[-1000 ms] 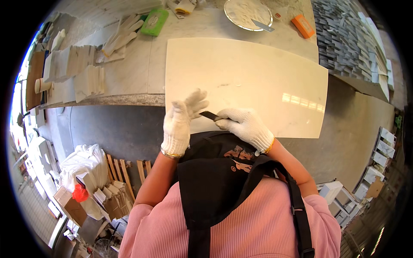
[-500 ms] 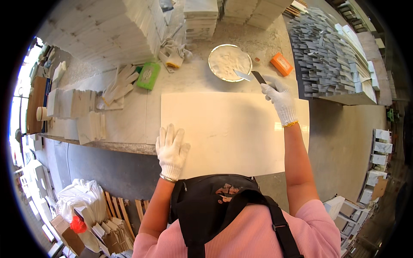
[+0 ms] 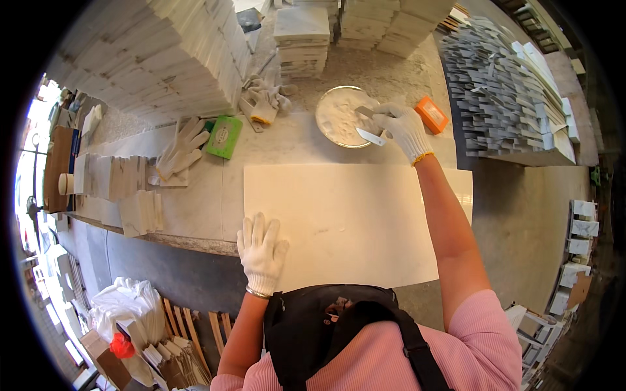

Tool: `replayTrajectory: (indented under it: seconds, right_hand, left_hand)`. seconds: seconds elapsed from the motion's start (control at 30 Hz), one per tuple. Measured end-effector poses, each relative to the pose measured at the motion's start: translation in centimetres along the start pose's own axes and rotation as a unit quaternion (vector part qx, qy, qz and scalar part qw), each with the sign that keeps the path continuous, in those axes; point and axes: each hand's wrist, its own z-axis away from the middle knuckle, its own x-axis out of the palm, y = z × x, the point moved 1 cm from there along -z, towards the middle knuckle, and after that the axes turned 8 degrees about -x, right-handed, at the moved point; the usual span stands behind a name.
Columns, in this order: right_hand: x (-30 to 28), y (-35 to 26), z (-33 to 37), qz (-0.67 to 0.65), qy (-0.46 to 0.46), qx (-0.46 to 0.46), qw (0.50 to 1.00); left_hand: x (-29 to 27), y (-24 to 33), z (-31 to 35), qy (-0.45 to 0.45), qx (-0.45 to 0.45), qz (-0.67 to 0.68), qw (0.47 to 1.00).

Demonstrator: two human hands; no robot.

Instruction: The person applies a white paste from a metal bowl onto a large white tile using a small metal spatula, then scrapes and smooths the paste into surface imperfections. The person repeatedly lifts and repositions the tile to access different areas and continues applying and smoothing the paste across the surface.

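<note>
My left hand (image 3: 262, 255), in a white knit glove, lies flat with fingers stretched on the near left part of a large pale smooth panel (image 3: 332, 228). Gloved the same way, my right hand (image 3: 403, 127) is closed around a scraper (image 3: 364, 111), whose dark flat blade points left over the bowl; its handle is hidden in the fingers. White paste fills the round bowl (image 3: 321, 127) beyond the panel. A second, bright-bladed putty knife (image 3: 370, 135) rests across the bowl's near right rim, just below my right hand.
An orange box (image 3: 432, 115) sits right of the bowl. Left of it are a green box (image 3: 223, 137) and spare gloves (image 3: 182, 150). Tall stacks of marble tiles (image 3: 176, 58) rise at the back left. Piled grey strips (image 3: 486, 91) stand at the right.
My right hand has moved left, bringing the scraper over the paste bowl. The whole scene sits lower in the picture. My left hand stays flat on the panel.
</note>
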Motion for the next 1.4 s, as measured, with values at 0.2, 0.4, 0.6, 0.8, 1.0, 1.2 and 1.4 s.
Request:
replayTrajectory:
  seconds: [0.2, 0.4, 0.6, 0.8, 1.0, 1.2, 1.4]
  right_hand:
    - [0.7, 0.2, -1.3, -0.024, -0.02, 0.001, 0.999]
    - [1.2, 0.4, -1.5, -0.1, -0.034, 0.022, 0.994]
    - [1.1, -0.4, -0.8, -0.201, -0.059, 0.013, 0.978]
    - [0.5, -0.9, -0.1, -0.213, -0.073, 0.009, 0.974]
    - [0.5, 0.0, -0.5, -0.157, -0.052, -0.003, 0.986]
    - [1.5, 0.4, -1.2, -0.138, -0.05, -0.004, 0.989]
    - [1.5, 0.3, -1.1, -0.187, -0.065, 0.006, 0.98]
  left_hand:
    - [0.1, -0.2, 0.3, 0.01, 0.01, -0.002, 1.0]
    - [0.4, -0.4, 0.2, 0.016, 0.018, -0.001, 1.0]
    - [0.5, -0.4, 0.3, 0.02, 0.016, 0.0, 1.0]
    - [0.6, -0.7, 0.3, 0.032, 0.017, 0.007, 0.999]
    - [0.6, -0.5, 0.2, 0.023, 0.012, 0.006, 1.0]
    - [0.6, -0.6, 0.2, 0.023, 0.01, 0.007, 1.0]
    - [0.5, -0.5, 0.3, 0.025, 0.013, 0.012, 1.0]
